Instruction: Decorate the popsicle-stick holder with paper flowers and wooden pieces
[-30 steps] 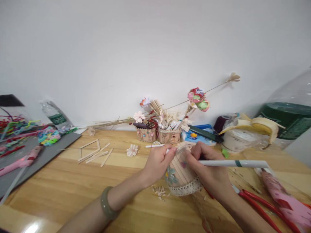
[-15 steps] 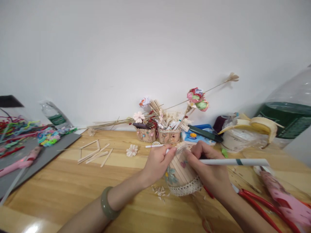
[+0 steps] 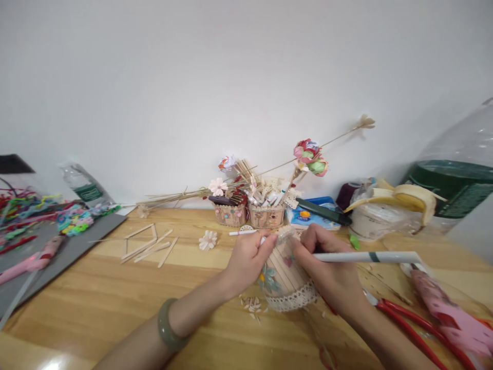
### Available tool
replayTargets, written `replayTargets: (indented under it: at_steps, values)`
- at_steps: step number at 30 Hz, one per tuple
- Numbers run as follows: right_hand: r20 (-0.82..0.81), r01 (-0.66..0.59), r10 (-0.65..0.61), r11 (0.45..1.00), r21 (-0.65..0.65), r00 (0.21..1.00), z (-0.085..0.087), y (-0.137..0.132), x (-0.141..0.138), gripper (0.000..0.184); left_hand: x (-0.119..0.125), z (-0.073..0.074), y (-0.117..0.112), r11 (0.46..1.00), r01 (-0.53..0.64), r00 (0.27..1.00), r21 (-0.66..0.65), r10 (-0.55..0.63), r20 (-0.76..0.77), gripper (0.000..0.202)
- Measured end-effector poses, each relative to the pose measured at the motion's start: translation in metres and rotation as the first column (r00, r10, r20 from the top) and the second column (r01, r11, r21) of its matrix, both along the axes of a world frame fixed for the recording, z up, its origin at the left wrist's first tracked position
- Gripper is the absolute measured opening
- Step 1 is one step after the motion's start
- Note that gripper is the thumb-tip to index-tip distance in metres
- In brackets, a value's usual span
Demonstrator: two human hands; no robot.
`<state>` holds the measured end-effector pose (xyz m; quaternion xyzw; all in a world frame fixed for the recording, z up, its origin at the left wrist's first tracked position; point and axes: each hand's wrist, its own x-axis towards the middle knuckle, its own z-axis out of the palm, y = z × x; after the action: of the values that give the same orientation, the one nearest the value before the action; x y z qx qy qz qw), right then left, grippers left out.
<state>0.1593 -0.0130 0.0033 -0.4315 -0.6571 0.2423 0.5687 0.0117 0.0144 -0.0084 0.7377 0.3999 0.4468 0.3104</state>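
My right hand is closed around a white marker pen with a dark green band, its back end pointing right. The fingertips hide the pen's tip, near the top of a small pot of wooden sticks. Lace trim edges the pot's lower end, and painted flowers decorate its side. My left hand grips the pot's upper left side with thumb and fingers. A slim white stick-like piece pokes out leftward from the left fingers; what it is I cannot tell.
Decorated baskets with craft flowers stand by the wall. Loose wooden sticks and a pale flower lie left. At right are red-handled pliers or scissors, a pink glue gun, a banana peel and a large bottle.
The view has shifted very slightly. Both hands keep the same hold on the pot and the marker pen, with hardly any movement.
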Motion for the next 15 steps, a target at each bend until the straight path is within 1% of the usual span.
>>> replayTargets:
  at_steps: [15]
  values:
    - [0.02, 0.007, -0.007, 1.0, 0.028, 1.0, -0.0001, -0.0004, 0.0011, 0.031, -0.0003, -0.0005, -0.0003, 1.0, -0.01, 1.0, 0.017, 0.01, -0.003, 0.034]
